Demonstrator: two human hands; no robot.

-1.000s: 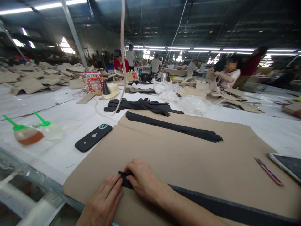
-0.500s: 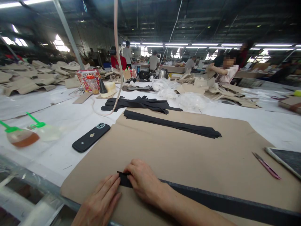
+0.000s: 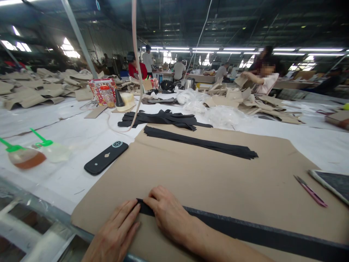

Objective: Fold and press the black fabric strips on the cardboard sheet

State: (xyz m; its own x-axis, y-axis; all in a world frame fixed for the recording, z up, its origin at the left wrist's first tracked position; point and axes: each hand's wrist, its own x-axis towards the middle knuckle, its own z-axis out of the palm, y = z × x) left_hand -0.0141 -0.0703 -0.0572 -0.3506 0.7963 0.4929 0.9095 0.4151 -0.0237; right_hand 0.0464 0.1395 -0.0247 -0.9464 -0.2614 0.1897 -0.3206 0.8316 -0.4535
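Observation:
A long black fabric strip [image 3: 240,230] runs along the near side of a beige sheet [image 3: 218,182], with a grey band on its far edge. My left hand [image 3: 116,229] lies flat with its fingers out straight, the tips touching the strip's left end. Just right of it, my right hand [image 3: 170,214] bends its fingers and thumb down on the strip close to that end; the palm side is hidden. Farther back on the sheet rests a bundle of black strips [image 3: 199,142].
A black phone [image 3: 106,158] and bottles with green spouts, one amber-filled [image 3: 25,158], lie left. Small scissors [image 3: 311,191] are at right. Loose black strips [image 3: 163,120], a hanging hose [image 3: 136,43] and beige pieces [image 3: 256,102] stand beyond. A co-worker [image 3: 264,82] handles pieces there.
My right fingers have shifted slightly on the strip, with the thumb and forefinger now lying nearer its far edge. My left hand stays almost still.

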